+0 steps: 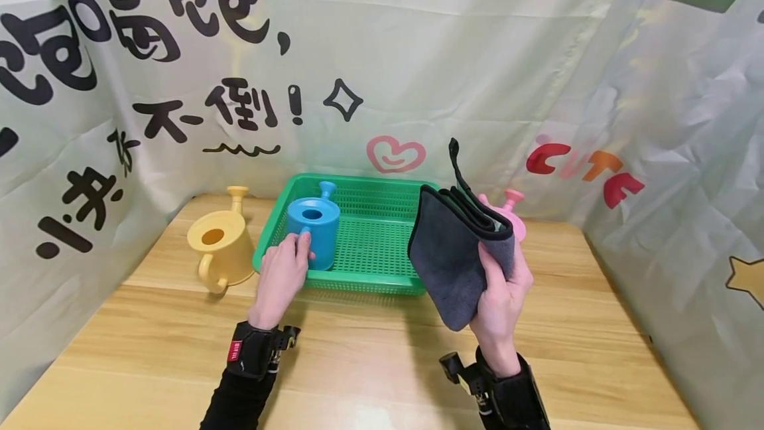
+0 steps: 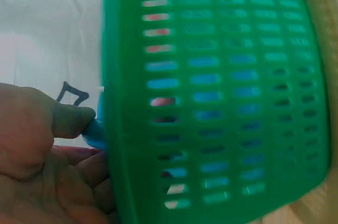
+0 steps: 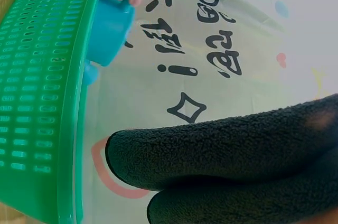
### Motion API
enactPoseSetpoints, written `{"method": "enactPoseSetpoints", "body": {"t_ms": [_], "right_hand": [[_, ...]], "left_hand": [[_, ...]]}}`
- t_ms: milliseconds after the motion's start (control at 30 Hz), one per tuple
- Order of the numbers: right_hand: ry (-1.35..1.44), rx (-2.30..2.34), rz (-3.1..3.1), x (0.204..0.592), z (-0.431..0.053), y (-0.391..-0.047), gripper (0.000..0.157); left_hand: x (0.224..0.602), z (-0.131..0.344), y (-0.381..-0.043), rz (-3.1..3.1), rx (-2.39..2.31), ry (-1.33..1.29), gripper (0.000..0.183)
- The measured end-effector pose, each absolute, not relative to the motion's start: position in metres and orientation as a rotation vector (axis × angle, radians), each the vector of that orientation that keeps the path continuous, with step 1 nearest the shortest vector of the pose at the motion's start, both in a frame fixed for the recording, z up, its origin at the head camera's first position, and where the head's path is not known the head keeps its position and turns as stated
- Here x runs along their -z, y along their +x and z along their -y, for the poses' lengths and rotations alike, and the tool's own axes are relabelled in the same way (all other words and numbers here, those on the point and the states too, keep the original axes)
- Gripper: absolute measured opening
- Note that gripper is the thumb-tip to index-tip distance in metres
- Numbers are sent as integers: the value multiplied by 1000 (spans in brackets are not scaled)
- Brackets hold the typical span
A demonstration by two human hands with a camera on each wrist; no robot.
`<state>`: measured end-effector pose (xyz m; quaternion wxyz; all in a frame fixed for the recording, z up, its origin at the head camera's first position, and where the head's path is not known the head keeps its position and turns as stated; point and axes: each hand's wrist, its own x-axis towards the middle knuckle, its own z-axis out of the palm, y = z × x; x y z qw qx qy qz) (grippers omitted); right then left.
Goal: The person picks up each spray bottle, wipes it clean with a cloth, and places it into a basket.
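Observation:
My left hand (image 1: 283, 277) grips the handle of a blue toy watering can (image 1: 322, 234), which stands upright at the left end of a green plastic basket (image 1: 364, 284). In the left wrist view the thumb lies on the blue handle (image 2: 94, 133), and the basket wall hides most of the can. A folded dark grey towel (image 1: 456, 264) with black edging and a hanging loop is held up in my right hand (image 1: 501, 290), in front of the basket's right end. The towel's thick folds (image 3: 227, 155) fill the lower part of the right wrist view.
A yellow watering can (image 1: 223, 247) stands on the wooden table (image 1: 358, 350), left of the basket. Behind the towel, a pink watering can (image 1: 518, 227) is partly hidden. A printed white cloth (image 1: 465, 85) hangs around the back and sides.

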<state>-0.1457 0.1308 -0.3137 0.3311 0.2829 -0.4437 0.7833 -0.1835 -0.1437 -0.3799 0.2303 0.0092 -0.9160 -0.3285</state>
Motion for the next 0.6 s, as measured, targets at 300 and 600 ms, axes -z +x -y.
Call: {"method": "enactPoseSetpoints", "body": {"t_ms": [300,600], "right_hand": [[746,-2040,1150,312,-131,-146,41],[743,-2043,1140,312,-132,-145,42]], "left_hand": [[384,148,-183,2576,649,83,41],[386,147,-182,2627,624,83,48]]}}
